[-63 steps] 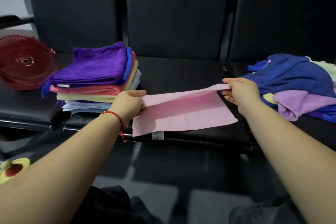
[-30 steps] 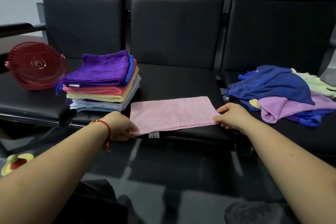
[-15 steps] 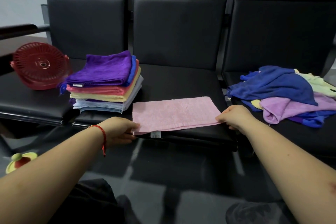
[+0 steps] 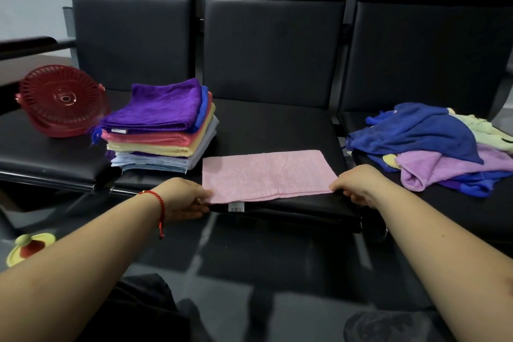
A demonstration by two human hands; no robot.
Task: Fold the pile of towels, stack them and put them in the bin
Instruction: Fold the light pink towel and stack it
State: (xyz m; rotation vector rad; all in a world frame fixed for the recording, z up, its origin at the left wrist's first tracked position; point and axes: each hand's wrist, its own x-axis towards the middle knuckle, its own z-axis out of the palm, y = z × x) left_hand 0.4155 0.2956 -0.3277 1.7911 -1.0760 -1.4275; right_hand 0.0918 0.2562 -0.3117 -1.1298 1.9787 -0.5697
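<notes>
- Pink towel: folded to a long rectangle, flat on the middle seat at its front edge; a white tag hangs below the near hem.
- Left hand: at the towel's near left corner, thumb on top and fingers curled under the edge, pinching it. Red cord on the wrist.
- Right hand: at the near right corner, fingers curled over the edge, gripping the towel.
- Stack: folded towels just left of the pink one, across the gap between the left and middle seats. Top to bottom: purple, blue, coral, yellow, more purple, pale blue or grey.
- Pile: unfolded towels on the right seat, well apart from the stack; dark blue on top, lilac in front, pale yellow-green behind.
- Bin: red, slatted, round, tipped on its side on the left seat, near the stack and apart from it.
- Seats: black, padded, three in a row with tall backs.
- Floor: dark and glossy; a yellow and red object at lower left, too blurred to name.
</notes>
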